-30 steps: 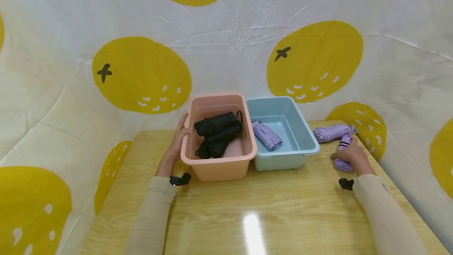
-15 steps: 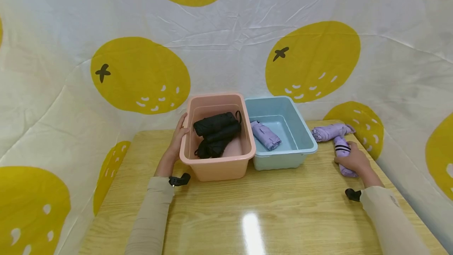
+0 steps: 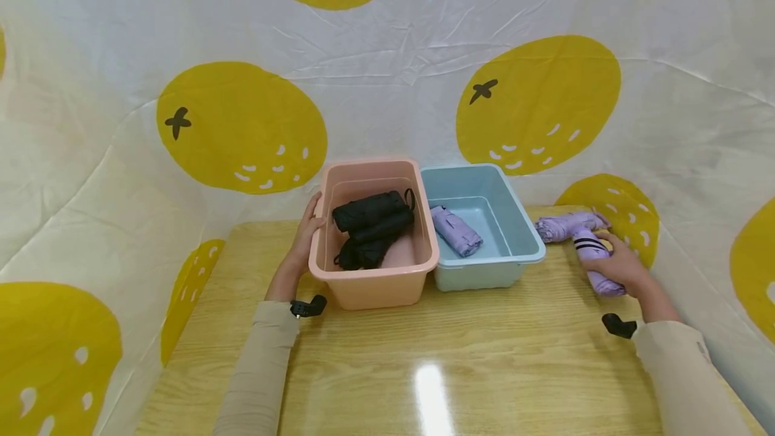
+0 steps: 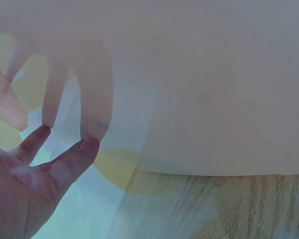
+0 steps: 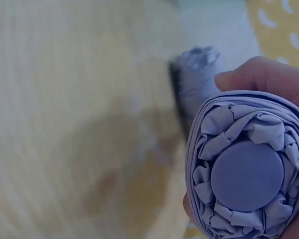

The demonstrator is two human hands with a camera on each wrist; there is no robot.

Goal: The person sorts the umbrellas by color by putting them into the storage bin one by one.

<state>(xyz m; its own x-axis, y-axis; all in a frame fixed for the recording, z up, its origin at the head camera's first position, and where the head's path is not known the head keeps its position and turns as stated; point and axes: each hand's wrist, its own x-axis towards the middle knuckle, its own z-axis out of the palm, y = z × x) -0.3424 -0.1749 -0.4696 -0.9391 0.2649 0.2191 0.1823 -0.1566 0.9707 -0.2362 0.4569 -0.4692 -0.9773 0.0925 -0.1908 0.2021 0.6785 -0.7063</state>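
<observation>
At the table's right side my right hand [image 3: 620,264] grips a folded purple umbrella [image 3: 588,249] with dark stripes around it. The right wrist view shows its round end cap [image 5: 246,175] facing the camera, ringed by bunched fabric. A second folded purple umbrella [image 3: 560,227] lies just behind it, near the blue bin. My left hand [image 3: 301,244] rests against the left wall of a pink bin [image 3: 375,288]; in the left wrist view its fingertips touch the glossy wall, fingers spread. Inside that bin lie black folded umbrellas [image 3: 372,214].
Right beside the pink bin stands a light blue bin [image 3: 484,273], with one folded purple umbrella [image 3: 457,231] in it. Both bins are near the back edge of the wooden table [image 3: 514,355]. A white cloth [image 3: 387,113] with yellow fruit prints hangs behind.
My right hand has shifted to the right with the striped umbrella, whose near end has swung rightward. The left hand stays at the pink bin.
</observation>
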